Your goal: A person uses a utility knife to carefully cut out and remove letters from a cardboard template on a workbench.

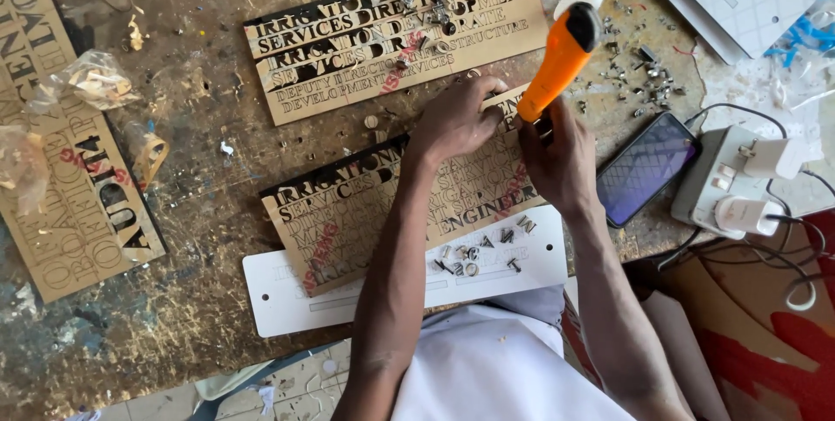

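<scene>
Orange plastic, the handheld pointed tool stands tilted in our right hand, the grip clenched round its lower end; its tip is hidden behind the fingers. Our left hand presses flat, fingers spread and grasping nothing, on the tan stencil-cut lettered board, whose upper edge both hands cover. The board lies on the paint-stained wooden table.

A smartphone lies face up beside a white power strip holding 2 white plugs. Small metal bits scatter above it. A crumpled plastic bag sits left, near a third lettered board.
</scene>
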